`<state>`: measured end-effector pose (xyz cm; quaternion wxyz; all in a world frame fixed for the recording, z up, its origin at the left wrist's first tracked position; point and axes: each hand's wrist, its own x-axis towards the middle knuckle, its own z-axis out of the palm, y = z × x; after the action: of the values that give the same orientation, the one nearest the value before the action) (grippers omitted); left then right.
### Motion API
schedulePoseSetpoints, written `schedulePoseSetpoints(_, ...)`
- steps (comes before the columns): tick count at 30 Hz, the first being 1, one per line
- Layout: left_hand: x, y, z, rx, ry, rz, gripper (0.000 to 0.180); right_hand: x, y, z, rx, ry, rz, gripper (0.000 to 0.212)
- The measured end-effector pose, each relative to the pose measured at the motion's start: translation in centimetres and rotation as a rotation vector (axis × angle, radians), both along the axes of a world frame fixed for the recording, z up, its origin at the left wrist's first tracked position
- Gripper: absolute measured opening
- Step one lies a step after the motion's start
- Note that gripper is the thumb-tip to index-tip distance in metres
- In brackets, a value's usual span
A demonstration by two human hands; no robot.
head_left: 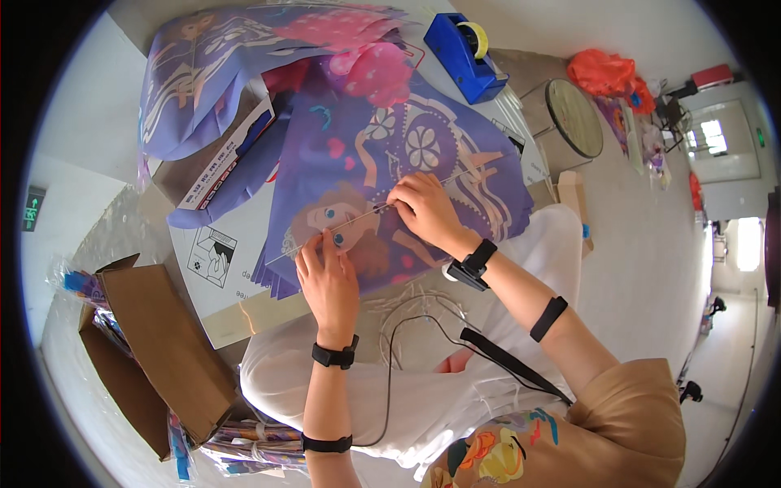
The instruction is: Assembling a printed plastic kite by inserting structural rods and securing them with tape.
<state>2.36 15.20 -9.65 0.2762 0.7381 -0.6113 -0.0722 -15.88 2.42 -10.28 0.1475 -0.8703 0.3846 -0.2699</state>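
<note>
Across the top one of a stack of purple printed fabric sheets (305, 171), a thin pale rod (355, 220) runs diagonally. The sheet shows a cartoon figure in a gown. My left hand (328, 281) has its fingertips closed on the rod near its lower left end. Farther right along it, my right hand (425, 210) pinches the rod near a small dark spot, with thumb and forefinger together. The fingers partly cover what lies between them. Both wrists wear black straps.
A blue tape dispenser (460, 69) with yellowish tape stands beyond the sheets. More folded purple and pink sheets (191, 89) are heaped at the far left. An open cardboard box (167, 325) sits left, by wrapped bundles (256, 446). A round stool (574, 118) stands right, near an orange-red bag (602, 71).
</note>
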Motion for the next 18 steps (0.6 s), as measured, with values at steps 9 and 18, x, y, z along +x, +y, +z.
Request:
schedulePoseSetpoints(9, 0.13, 0.01, -0.19, -0.024, 0.023, 0.002, 0.041, -0.04, 0.05, -0.02, 0.009, 0.004, 0.012, 0.011)
schedulePoseSetpoints(18, 0.02, -0.14, -0.33, -0.055, 0.016, 0.001, 0.038, -0.06, 0.08, 0.02, -0.033, 0.010, 0.003, 0.011)
